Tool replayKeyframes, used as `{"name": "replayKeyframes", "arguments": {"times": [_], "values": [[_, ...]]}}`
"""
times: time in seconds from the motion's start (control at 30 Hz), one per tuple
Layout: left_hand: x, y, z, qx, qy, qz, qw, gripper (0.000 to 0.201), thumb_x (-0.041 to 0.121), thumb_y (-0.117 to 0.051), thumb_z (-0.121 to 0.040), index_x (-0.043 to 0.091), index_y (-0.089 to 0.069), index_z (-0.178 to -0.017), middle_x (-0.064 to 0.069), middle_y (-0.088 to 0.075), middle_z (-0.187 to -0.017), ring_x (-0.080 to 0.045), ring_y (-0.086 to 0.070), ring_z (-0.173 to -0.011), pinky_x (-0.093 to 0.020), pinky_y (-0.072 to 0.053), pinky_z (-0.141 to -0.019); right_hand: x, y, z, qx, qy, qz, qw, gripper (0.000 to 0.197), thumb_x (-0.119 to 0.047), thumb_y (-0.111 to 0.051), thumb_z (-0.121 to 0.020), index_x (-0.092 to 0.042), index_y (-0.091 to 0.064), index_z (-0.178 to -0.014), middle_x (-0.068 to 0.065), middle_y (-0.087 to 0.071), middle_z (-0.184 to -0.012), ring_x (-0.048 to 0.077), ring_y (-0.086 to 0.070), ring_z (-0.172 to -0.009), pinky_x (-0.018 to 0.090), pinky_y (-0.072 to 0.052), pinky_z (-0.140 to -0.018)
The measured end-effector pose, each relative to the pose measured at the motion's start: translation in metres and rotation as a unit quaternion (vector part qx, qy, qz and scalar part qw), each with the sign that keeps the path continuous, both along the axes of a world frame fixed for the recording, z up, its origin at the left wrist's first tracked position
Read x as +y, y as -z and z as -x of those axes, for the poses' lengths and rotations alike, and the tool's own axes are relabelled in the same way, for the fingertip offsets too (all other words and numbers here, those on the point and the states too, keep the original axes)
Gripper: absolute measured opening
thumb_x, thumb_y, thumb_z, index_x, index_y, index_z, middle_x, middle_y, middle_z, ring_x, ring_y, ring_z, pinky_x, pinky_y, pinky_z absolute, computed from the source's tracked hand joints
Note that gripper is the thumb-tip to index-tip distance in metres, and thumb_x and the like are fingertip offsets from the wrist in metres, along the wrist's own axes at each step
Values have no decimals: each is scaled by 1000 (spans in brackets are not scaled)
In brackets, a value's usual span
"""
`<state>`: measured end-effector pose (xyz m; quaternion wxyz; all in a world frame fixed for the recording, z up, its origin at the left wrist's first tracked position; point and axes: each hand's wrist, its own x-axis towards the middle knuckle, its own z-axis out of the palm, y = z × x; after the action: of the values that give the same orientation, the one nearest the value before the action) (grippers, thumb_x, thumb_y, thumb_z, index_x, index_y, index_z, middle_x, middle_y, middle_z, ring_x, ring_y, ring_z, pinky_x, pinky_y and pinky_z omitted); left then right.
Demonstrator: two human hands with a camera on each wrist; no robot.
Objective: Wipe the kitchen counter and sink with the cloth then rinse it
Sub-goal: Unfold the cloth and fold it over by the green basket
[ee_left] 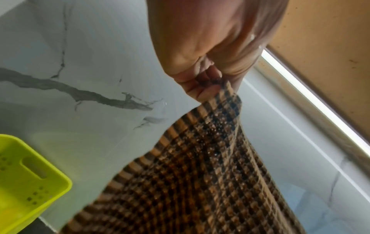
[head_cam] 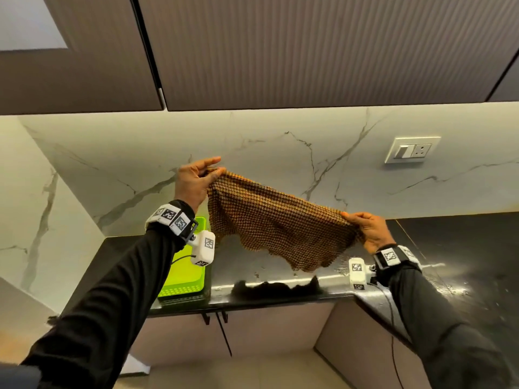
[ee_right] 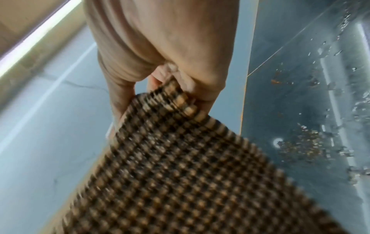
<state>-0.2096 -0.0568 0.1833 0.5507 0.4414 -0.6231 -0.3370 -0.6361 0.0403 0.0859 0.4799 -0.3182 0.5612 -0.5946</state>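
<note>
A brown and orange checked cloth (head_cam: 278, 223) hangs spread in the air above the black counter (head_cam: 463, 248). My left hand (head_cam: 196, 178) pinches its upper left corner, raised in front of the marble backsplash. My right hand (head_cam: 368, 226) grips the opposite corner, lower and to the right. In the left wrist view the cloth (ee_left: 200, 174) runs down from my left hand (ee_left: 212, 85). In the right wrist view the cloth (ee_right: 180, 166) bunches in my right hand (ee_right: 174, 88), above the wet, speckled counter (ee_right: 300, 126). No sink is in view.
A lime green plastic basket (head_cam: 185, 273) stands on the counter at the left, also seen in the left wrist view as a green basket (ee_left: 30, 182). Wall cabinets (head_cam: 280, 51) hang overhead. A switch and socket plate (head_cam: 411, 149) sits on the backsplash at right. Cabinet doors lie below the counter.
</note>
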Motion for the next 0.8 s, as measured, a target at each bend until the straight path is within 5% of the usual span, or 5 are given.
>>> {"name": "replayKeyframes", "arguments": {"times": [0.2, 0.37, 0.53, 0.7, 0.8], "values": [[-9, 33, -13, -20, -72, -41, 996, 16, 10, -79, -89, 5, -80, -103, 18, -75, -68, 4, -65, -60, -17, -53, -62, 2, -33, 24, -103, -81, 71, 989, 28, 13, -47, -93, -2, -70, -102, 9, -77, -96, 20, -74, -92, 26, -60, -80], [-3, 35, -13, 3, -63, -61, 996, 11, 7, -83, -83, 17, -81, -88, 8, -78, -74, -7, -72, -68, -26, -60, -77, -12, -25, 33, -161, 80, 60, 982, 17, 2, -68, -82, -11, -79, -82, 6, -76, -94, 23, -71, -100, 29, -58, -91], [-3, 44, -3, 76, -117, -161, 977, 23, 28, -96, -68, 14, -79, -75, -12, -77, -77, -25, -73, -68, -41, -63, -72, -15, -16, 14, -183, 132, 42, 973, 7, 0, -65, -92, -6, -68, -93, 2, -76, -73, 18, -72, -73, 24, -60, -65], [15, 54, 27, 183, -94, -198, 959, 24, 18, -92, -74, 3, -76, -85, -11, -74, -77, -19, -68, -62, -26, -56, -54, -11, -22, -21, -203, 127, 55, 969, 12, 7, -69, -82, -4, -71, -81, 10, -73, -74, 24, -71, -69, 35, -60, -67], [35, 65, 60, 200, -18, -222, 954, 14, 12, -85, -82, 3, -77, -90, -9, -77, -77, -15, -71, -62, -26, -57, -56, -2, -29, -66, -221, 92, 88, 967, 22, 11, -72, -73, -7, -62, -81, 9, -72, -75, 24, -72, -68, 35, -61, -67]]}}
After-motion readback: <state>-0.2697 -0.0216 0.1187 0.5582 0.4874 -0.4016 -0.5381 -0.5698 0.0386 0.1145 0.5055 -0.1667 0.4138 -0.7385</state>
